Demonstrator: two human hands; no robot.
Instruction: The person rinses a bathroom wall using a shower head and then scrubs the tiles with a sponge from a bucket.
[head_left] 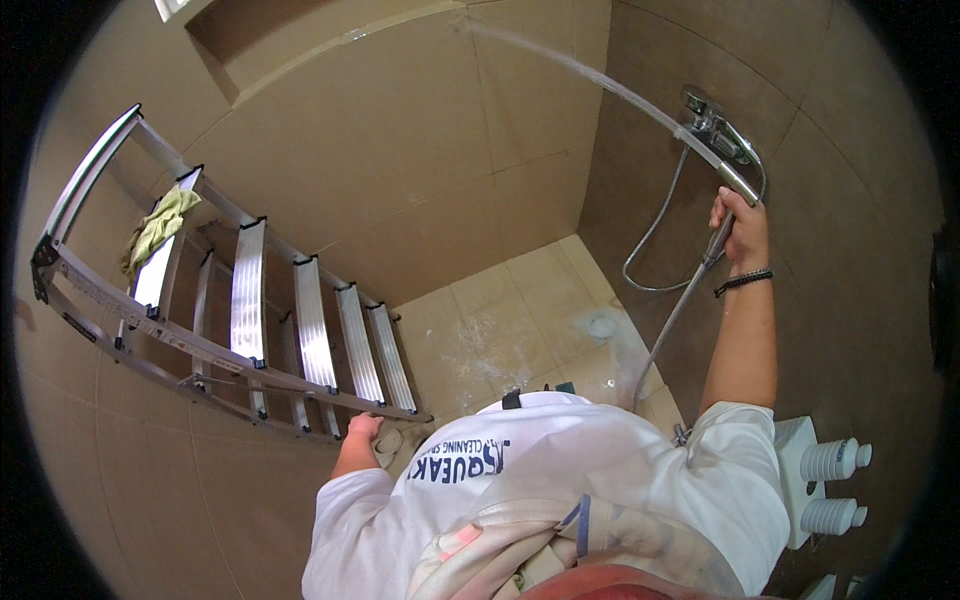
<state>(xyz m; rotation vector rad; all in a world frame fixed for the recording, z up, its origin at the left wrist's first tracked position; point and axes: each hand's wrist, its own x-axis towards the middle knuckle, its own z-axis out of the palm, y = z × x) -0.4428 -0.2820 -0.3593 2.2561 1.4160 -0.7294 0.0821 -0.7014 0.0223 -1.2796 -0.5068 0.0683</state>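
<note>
My right hand, raised on the right, is wrapped around the handle of a chrome hand shower. From its head a water jet shoots to the upper left and strikes the tiled wall near a ledge. A metal hose hangs below my fist, past my body. On the lower left, my left hand is held low beside my shirt and appears close to the ladder's lower rail. Its fingers are too small and partly turned away to show a grip.
An aluminium stepladder leans along the left wall, a yellow-green cloth draped on its upper step. A chrome shower mixer is on the right wall. Splashes and suds wet the tiled floor around a drain. White dispensers are at lower right.
</note>
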